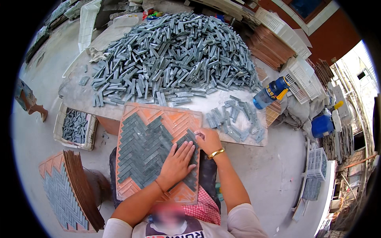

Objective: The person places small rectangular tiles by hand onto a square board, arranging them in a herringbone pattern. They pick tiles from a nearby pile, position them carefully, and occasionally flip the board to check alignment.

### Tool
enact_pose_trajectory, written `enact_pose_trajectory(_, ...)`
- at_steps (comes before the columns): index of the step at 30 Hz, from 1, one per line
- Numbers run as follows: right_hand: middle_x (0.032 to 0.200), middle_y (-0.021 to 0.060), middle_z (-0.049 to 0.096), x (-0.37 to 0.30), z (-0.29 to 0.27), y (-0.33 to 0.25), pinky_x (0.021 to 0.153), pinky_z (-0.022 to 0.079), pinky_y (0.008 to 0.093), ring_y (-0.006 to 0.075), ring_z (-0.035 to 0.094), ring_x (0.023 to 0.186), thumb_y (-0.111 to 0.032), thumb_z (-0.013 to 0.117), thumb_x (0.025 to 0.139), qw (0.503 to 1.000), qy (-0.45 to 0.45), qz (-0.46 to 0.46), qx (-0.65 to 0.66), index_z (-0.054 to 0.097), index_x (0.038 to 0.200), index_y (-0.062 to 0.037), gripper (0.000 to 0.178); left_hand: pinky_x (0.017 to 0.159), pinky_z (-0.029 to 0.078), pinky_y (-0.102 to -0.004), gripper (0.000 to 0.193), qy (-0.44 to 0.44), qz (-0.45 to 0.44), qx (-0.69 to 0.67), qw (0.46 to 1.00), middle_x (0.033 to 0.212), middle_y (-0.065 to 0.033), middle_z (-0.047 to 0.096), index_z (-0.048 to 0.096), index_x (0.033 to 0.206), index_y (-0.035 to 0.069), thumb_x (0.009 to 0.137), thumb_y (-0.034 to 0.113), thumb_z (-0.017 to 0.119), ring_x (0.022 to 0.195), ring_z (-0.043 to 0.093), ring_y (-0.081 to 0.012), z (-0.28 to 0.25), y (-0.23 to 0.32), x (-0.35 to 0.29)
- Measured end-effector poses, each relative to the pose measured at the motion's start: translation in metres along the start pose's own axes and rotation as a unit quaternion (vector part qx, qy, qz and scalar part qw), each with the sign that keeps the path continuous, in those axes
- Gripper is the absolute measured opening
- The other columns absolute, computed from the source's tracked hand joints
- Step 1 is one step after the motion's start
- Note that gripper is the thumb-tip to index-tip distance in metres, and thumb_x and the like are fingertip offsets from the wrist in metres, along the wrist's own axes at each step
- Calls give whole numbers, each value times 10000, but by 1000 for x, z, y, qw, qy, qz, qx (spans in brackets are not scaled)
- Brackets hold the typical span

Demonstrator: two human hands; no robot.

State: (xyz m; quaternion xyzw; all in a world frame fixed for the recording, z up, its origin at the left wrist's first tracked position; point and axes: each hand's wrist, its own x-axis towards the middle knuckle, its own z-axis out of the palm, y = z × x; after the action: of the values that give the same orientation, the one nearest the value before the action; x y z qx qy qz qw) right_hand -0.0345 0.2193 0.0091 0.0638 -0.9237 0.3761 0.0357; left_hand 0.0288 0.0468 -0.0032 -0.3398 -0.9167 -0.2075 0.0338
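A terracotta-coloured herringbone mould tray (180, 115) rests across my lap and against the table edge. Grey-green stone strips (141, 142) fill much of its slots in a zigzag pattern, while bare slots show along the top right and the bottom. My left hand (177, 163) lies flat on the laid strips at the right of the tray, fingers stretched out. Just beyond it, at the tray's right edge, my right hand (208, 142) has bent fingers pinched at the end of a grey stone strip (191, 135). The fingers partly hide that strip.
A large heap of stone strips (178, 51) covers the table (75, 89), with a smaller scatter (234, 117) at right. Beside that stands a blue bottle (272, 93). A white crate of strips (75, 127) and stacked trays (81, 186) stand left. Another person's leg (33, 105) shows far left.
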Motion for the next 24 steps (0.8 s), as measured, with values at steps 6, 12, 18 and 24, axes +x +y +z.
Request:
enact_pose_trajectory(6, 811, 133, 610, -4, 8, -6, 685, 473, 397, 322, 588, 758, -59, 617, 733, 993, 55, -31, -100, 619, 836, -50, 103, 1091, 181, -453, 665, 5, 4, -18, 1000, 1427, -108, 322, 353, 1353, 32, 823, 380, 555, 1325, 286, -242, 2, -2, 0)
enact_pose_trajectory(12, 826, 117, 633, 0, 9, 6, 666, 479, 393, 317, 602, 751, -94, 594, 764, 996, 34, -56, -61, 636, 863, -73, 110, 1091, 188, -451, 706, 31, -15, -37, 999, 1420, -123, 326, 344, 1351, 22, 783, 345, 610, 1318, 295, -255, -6, -7, 13)
enact_pose_trajectory(18, 815, 114, 670, -3, -5, 8, 620, 490, 282, 183, 640, 669, -85, 580, 795, 994, 11, 17, 109, 644, 958, -16, 188, 1091, 180, -443, 685, 44, 12, -22, 999, 1365, -135, 402, 414, 1294, -11, 764, 372, 617, 1299, 317, -270, 1, -19, 31)
enact_pose_trajectory(24, 717, 121, 622, -27, -20, 51, 576, 468, 306, 237, 609, 606, -86, 606, 782, 967, 246, 47, 55, 622, 818, -34, 65, 1081, 187, -476, 649, 27, 12, 22, 999, 1372, -121, 381, 410, 1322, 77, 780, 380, 601, 1295, 307, -274, -5, -12, 34)
